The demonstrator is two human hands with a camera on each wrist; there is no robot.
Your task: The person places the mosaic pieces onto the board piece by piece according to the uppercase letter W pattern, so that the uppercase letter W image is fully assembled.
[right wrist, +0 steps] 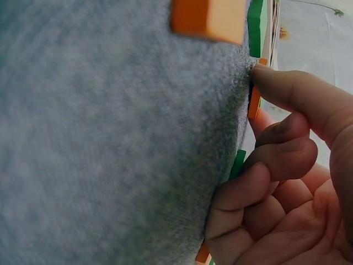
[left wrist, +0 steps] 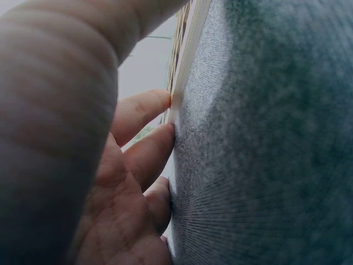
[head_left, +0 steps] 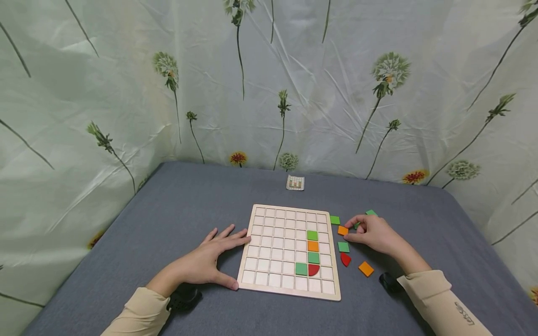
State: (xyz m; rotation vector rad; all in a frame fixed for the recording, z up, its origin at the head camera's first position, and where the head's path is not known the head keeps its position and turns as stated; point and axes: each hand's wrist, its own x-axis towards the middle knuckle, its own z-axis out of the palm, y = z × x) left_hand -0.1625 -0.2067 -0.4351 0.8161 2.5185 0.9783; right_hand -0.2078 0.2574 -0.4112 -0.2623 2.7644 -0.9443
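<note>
A wooden grid board [head_left: 290, 293] lies on the grey cloth. In its right part sit a light green square [head_left: 312, 235], an orange square [head_left: 313, 246], two green squares and a red quarter-circle [head_left: 313, 270]. My left hand [head_left: 201, 263] has its fingers spread, with thumb and fingertips touching the board's left edge; the left wrist view shows fingertips against that rim. Right of the board, my right hand [head_left: 378, 235] pinches a loose orange square tile [head_left: 343, 230] between thumb and index finger. That tile is edge-on in the right wrist view, with the other fingers curled.
Near my right hand lie a light green square [head_left: 334, 220], a green square [head_left: 343, 247], a red quarter-circle [head_left: 345, 259], an orange square [head_left: 366, 269] and green pieces partly hidden by the hand. A small patterned card [head_left: 295, 183] lies behind the board, before a flowered curtain [head_left: 260, 126].
</note>
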